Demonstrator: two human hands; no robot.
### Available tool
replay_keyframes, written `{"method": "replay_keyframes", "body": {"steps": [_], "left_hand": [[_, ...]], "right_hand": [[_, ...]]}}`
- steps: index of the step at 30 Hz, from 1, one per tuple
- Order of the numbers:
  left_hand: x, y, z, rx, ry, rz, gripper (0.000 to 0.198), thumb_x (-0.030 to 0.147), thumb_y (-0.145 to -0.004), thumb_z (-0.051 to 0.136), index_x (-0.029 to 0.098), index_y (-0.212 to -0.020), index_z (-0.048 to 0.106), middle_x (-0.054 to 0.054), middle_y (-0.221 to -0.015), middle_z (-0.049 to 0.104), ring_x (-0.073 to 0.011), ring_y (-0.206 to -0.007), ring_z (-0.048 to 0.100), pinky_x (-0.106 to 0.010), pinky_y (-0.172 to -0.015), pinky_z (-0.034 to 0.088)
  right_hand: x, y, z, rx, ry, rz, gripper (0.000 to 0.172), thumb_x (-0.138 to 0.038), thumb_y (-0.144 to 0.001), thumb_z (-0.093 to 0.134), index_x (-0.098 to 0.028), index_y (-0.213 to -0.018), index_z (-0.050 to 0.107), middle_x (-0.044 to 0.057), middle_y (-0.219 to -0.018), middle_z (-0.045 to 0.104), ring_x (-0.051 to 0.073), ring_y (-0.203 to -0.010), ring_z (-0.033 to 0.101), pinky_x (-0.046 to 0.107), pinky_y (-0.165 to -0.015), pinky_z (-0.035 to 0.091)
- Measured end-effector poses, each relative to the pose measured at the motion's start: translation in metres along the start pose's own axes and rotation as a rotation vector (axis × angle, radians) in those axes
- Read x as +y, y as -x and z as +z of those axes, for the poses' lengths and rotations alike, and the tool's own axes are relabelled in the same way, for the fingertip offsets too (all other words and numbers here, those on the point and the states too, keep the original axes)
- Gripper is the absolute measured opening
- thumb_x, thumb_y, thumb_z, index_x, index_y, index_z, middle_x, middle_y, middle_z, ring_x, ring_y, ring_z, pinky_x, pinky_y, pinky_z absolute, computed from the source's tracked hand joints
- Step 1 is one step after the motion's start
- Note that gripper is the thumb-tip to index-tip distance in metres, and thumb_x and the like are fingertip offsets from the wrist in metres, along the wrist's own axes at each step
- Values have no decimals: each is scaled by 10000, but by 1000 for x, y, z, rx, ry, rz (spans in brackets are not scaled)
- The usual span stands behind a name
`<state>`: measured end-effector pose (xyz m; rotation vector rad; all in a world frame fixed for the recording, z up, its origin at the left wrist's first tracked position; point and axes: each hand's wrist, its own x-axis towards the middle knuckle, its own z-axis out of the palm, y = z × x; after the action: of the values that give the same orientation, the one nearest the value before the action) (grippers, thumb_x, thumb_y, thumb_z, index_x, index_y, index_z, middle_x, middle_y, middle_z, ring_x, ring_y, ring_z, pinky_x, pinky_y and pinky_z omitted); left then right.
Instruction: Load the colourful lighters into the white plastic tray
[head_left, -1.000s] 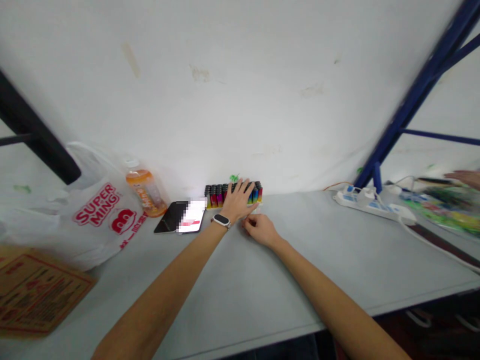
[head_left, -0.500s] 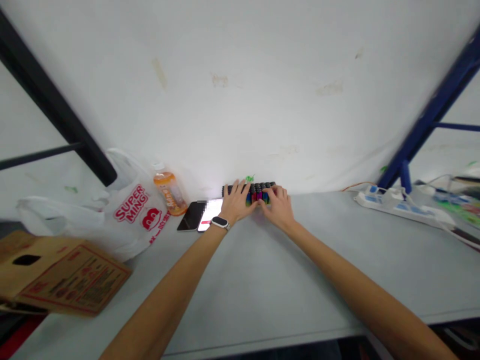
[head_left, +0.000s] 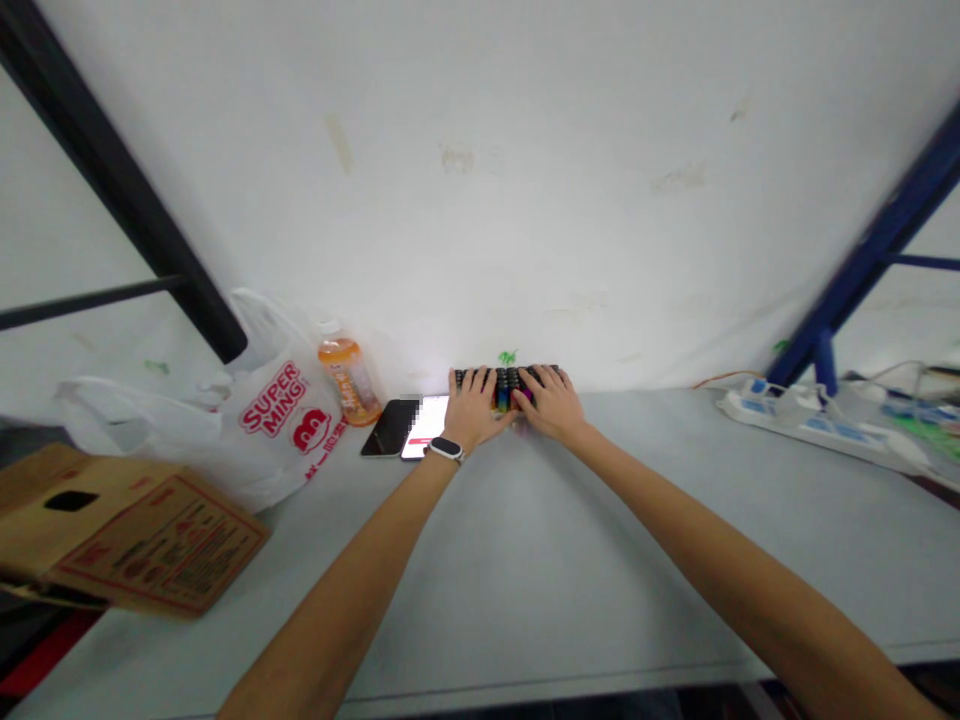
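A small dark keyboard (head_left: 504, 380) with rainbow-coloured light between its keys lies against the wall at the back of the table. My left hand (head_left: 474, 406) rests over its left part, fingers spread across the keys. Over the right part lies my right hand (head_left: 553, 402), its fingers stretched forward and its thumb pointing left. Both palms cover much of the near edge of the keyboard. A wristband with a dark face (head_left: 447, 448) sits on my left wrist. Just left of that hand is a phone with a lit screen (head_left: 424, 425), beside a dark phone (head_left: 391, 428).
An orange drink bottle (head_left: 351, 378) leans near a white plastic bag (head_left: 262, 480) on the left. In front of the bag is a cardboard box (head_left: 161, 540). A white power strip (head_left: 817, 425) with cables lies at right, near a blue post (head_left: 862, 255).
My right hand has spread its fingers forward over the keys, where before they were bent at the right end. My left hand stays on the keyboard. The view has shifted slightly.
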<state>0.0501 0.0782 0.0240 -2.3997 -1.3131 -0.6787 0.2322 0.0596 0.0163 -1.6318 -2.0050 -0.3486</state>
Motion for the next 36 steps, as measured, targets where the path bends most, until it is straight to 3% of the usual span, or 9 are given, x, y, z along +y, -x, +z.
{"method": "replay_keyframes", "body": {"steps": [5,16,20,23,25,28,32,36], "left_hand": [[0,-2,2,-9,-8,12,813,653,-835,480,102,-1431,424,-204,-1490,428,-369,-1357,370,-548,-1155,202],[0,-2,4,-15,-15,16,791,606,-840,493,91,-1435,411,-211,-1499,415,-378,-1363,356,-558,-1149,198],[3,-6,4,-8,-18,1,742,561,-847,505,98,-1420,414,-211,-1483,430,-365,-1366,357,-562,-1150,185],[12,-6,-3,39,12,-5,660,493,-873,503,93,-1392,426,-210,-1451,452,-346,-1352,371,-541,-1145,205],[21,-4,-9,67,57,-21,546,421,-902,482,109,-1349,456,-188,-1369,511,-316,-1283,432,-490,-1093,299],[35,5,-16,48,116,-47,297,363,-926,459,171,-1126,565,-124,-1140,593,-278,-1106,516,-432,-939,415],[47,22,-9,19,197,-31,134,303,-914,490,195,-916,569,-75,-983,583,-243,-981,538,-400,-870,448],[49,36,3,-101,373,7,113,274,-901,508,203,-834,564,-46,-916,585,-209,-930,568,-355,-829,473]], "right_hand": [[0,-2,1,-2,12,-13,560,-495,-982,374,-196,-1445,473,136,-1483,459,276,-1383,356,456,-1177,140],[0,-1,0,-24,-9,-15,556,-468,-970,397,-211,-1462,442,139,-1485,440,282,-1387,333,464,-1177,114],[6,-7,-4,-66,-40,-31,653,-486,-904,497,-213,-1487,389,148,-1491,405,293,-1390,325,481,-1176,118],[17,-6,-9,-21,-108,20,778,-473,-839,565,-188,-1516,306,168,-1514,339,312,-1406,289,489,-1151,194],[27,1,-11,68,-183,109,814,-451,-817,574,-177,-1518,262,177,-1506,327,322,-1397,289,490,-1112,270],[45,19,-6,149,-336,268,807,-416,-785,594,-185,-1487,270,178,-1422,417,324,-1316,397,501,-1041,355],[68,32,7,2,-443,402,840,-416,-689,705,-212,-1426,358,152,-1312,550,318,-1231,495,502,-989,391],[76,21,14,-200,-430,442,890,-443,-610,799,-208,-1386,432,132,-1303,598,308,-1241,510,476,-1011,377]]}}
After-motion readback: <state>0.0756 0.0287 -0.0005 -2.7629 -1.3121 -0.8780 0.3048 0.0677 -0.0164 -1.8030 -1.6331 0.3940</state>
